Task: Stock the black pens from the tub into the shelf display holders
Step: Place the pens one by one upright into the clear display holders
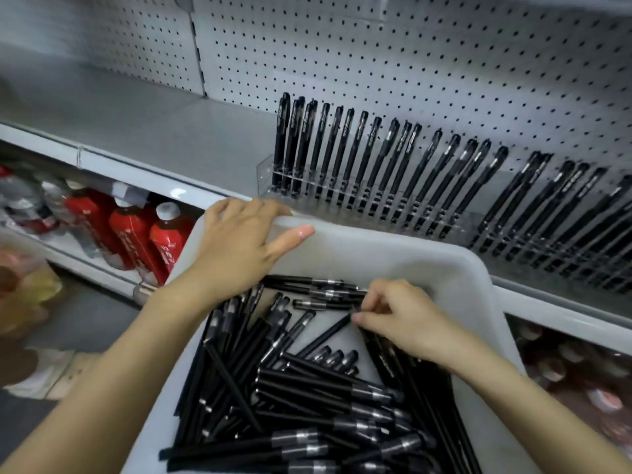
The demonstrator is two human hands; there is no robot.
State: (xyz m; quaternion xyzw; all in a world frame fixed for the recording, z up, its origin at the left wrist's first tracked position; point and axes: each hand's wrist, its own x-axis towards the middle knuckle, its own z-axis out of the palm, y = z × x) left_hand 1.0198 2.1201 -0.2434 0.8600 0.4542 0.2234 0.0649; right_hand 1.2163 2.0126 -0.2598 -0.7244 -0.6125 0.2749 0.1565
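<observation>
Black pens [307, 388] lie loose in a heap in the grey tub [393, 241], crossing every way, most of them below and left of the right-hand fingers [371, 318]. Right hand [407, 319] is down inside the tub, fingers curled, tips pinching the end of one pen [328, 333] that slants away down-left from them. A few capped pens lie flat just beyond the fingertips, toward the tub's far wall. Left hand [239, 241] grips the tub's far-left corner: fingers hooked over the outside of the rim, thumb laid along the inside edge. Past the left fingers, on the shelf [171, 138], sits a clear display holder [342, 196] with a row of stocked pens [376, 152] standing in its slots, leaning slightly. A second holder [547, 248], also filled, stands right of it, beyond the right-hand fingers. White pegboard [410, 46] backs the shelf. Below and left of the left fingers, under the shelf, stand red bottles [136, 234] with white caps; further left is too blurred to tell.
</observation>
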